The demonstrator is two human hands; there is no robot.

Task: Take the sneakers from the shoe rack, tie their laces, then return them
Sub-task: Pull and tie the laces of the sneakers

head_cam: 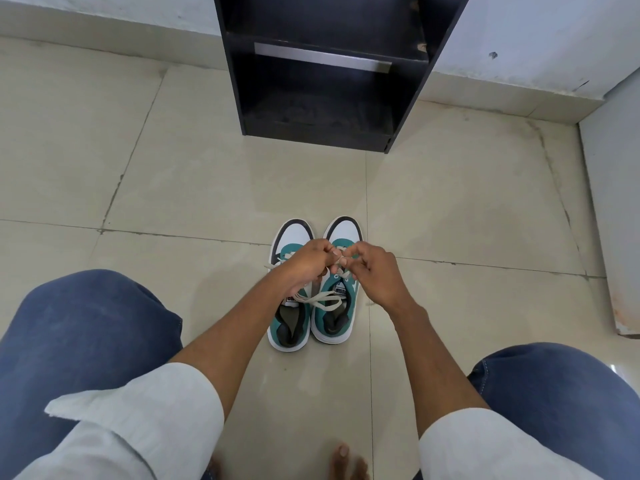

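Teal sneakers [311,289] with PUMA tongue labels; both hands' fingers [349,252] pinch closed on the right sneaker's laces [320,301].

- Two teal and white sneakers [311,282] are set side by side on the floor, toes toward the shoe rack.
- White laces [323,299] are seen loose across them.
- The black shoe rack [329,71] is stood against the wall.

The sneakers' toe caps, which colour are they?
White toe caps with a dark rim at the tip, seen best in the head view.
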